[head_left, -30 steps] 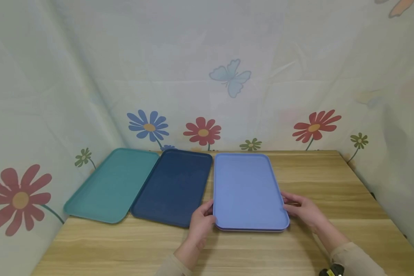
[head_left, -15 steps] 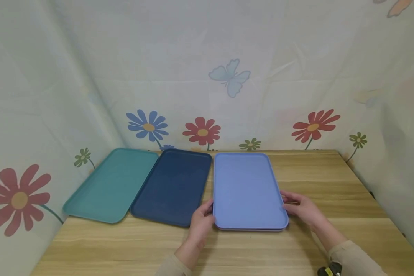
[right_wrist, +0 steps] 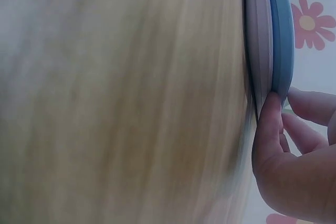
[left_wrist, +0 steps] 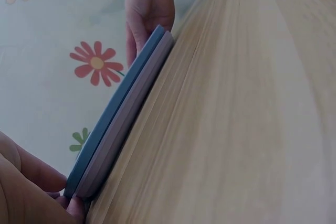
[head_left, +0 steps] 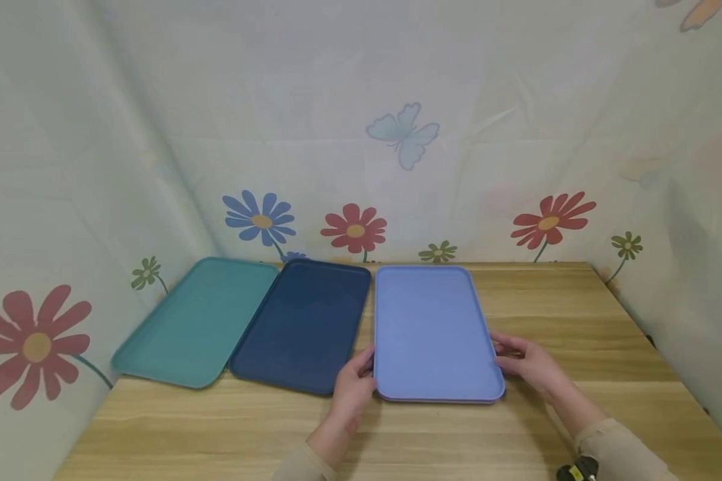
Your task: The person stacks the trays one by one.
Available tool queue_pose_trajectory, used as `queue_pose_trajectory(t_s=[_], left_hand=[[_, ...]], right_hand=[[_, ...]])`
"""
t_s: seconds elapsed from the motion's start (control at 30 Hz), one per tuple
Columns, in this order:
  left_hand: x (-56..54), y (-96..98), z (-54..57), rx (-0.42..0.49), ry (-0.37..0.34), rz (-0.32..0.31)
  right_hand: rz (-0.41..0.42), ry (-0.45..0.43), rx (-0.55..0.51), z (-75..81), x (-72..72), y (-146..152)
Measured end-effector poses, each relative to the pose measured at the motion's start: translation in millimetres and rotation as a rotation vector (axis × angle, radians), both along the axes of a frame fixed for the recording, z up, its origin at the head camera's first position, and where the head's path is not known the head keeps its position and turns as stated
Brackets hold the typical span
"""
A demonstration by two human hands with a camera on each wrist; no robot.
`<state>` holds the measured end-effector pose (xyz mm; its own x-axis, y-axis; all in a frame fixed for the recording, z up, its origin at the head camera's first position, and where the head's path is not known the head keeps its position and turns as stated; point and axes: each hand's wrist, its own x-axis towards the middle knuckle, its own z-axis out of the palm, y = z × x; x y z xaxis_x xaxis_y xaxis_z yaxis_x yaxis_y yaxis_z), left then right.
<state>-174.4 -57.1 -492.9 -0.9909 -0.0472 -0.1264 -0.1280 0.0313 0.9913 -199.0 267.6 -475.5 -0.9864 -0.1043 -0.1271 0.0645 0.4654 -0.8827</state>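
Observation:
A periwinkle-blue tray (head_left: 436,331) lies on top of a pale pinkish tray (left_wrist: 126,124); their edges line up closely, as both wrist views show. My left hand (head_left: 351,387) grips the stack's near left side, its fingertips partly hidden behind the rim. On the opposite side my right hand (head_left: 535,367) holds the right edge, and in the right wrist view its thumb (right_wrist: 270,124) presses against the rims. A dark navy tray (head_left: 303,324) is just left of the stack. Further left lies a teal tray (head_left: 198,321), whose edge meets the navy one.
All trays rest on a wood-grain table (head_left: 228,427). Behind and at both sides hangs a pale cloth (head_left: 313,87) printed with flowers and butterflies. A small black object with a yellow mark (head_left: 577,469) is by the right sleeve.

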Motion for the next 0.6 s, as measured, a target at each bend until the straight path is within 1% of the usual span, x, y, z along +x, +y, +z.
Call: queue_pose_trajectory(t_s=[0.17, 0.3, 0.43, 0.53, 0.6], left_hand=[[0.3, -0.6, 0.2, 0.003, -0.001, -0.013], [1.2, -3.2, 2.4, -0.014, 0.015, -0.025], [1.6, -8.5, 7.7, -0.024, 0.045, -0.042], [1.0, -13.5, 12.9, 0.001, 0.082, -0.054], [0.2, -16.1, 15.9, 0.02, 0.107, -0.051]], right_hand=[[0.002, -0.016, -0.032, 0.2, 0.5, 0.6], [-0.008, -0.024, -0.102, 0.1, -0.1, 0.5], [-0.028, 0.018, -0.129, 2.7, -1.7, 1.3], [-0.047, 0.07, -0.108, 7.4, -1.9, 1.0], [-0.058, 0.097, -0.086, 11.5, -1.0, -0.4]])
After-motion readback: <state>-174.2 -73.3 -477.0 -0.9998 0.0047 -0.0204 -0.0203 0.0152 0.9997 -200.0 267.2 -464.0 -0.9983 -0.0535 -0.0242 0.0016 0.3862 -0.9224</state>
